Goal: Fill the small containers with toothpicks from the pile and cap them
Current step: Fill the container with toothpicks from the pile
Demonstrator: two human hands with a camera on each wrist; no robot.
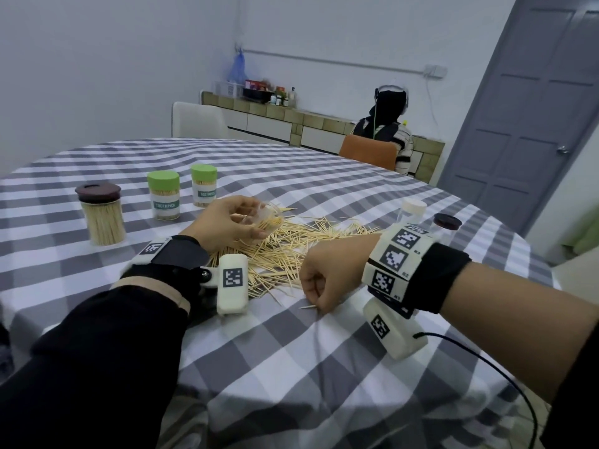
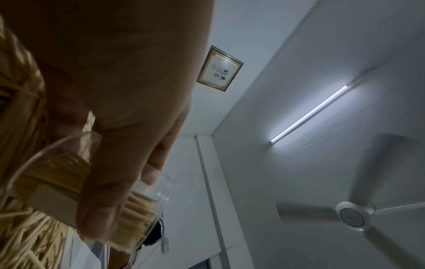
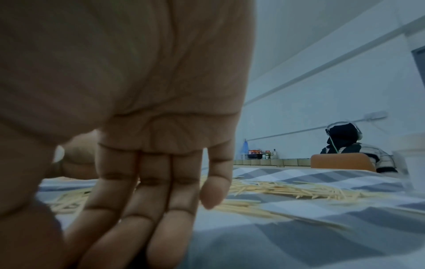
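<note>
- Head view: the left hand [image 1: 227, 223] holds a clear container [image 1: 267, 218] tipped on its side over the toothpick pile [image 1: 291, 251], mouth toward the right hand [image 1: 327, 280]. That hand's curled fingers pinch at a stray toothpick [image 1: 308, 307] lying sideways just beside them.
- Left wrist view: the fingers [image 2: 101, 209] wrap the part-filled container [image 2: 128, 209]; the sticks lie along its length.
- Right wrist view: the fingers [image 3: 138, 200] hang down close together, tips on the cloth; the pile [image 3: 276, 189] lies just past them.

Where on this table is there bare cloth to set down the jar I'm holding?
Bare cloth lies left of the toothpick pile, in front of the brown-lidded jar, and beyond the green-capped jars. The pile's middle is crowded.
</note>
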